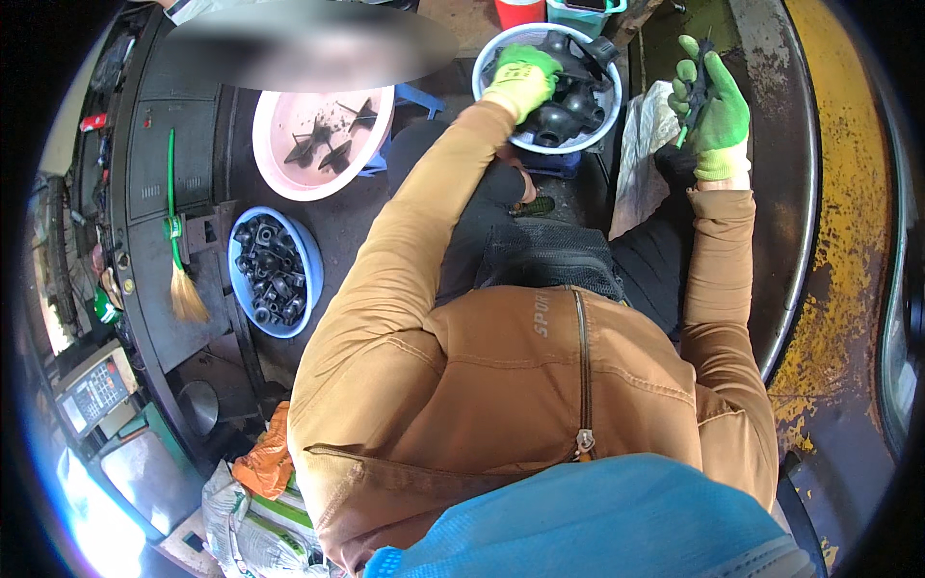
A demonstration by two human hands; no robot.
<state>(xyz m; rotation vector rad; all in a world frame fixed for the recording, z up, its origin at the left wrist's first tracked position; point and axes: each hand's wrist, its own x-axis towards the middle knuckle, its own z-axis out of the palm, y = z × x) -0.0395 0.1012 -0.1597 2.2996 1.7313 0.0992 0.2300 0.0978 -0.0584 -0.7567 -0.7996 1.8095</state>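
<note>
My left hand [523,75], in a green and yellow glove, reaches into a pale blue basin [609,116] full of black rubber parts [568,106] and rests on them. Whether its fingers grip one is hidden. My right hand [713,106], also gloved green, is raised to the right of the basin and closed on a thin dark tool [696,82] held upright. Both sleeves are tan.
A pink basin [279,164] with a few dark finned pieces stands at left. Below it is a blue bowl [310,265] of small black parts. A green-handled brush [176,241] lies on dark machinery. A white bag [644,144] sits beside the basin. Yellow worn metal curves at right.
</note>
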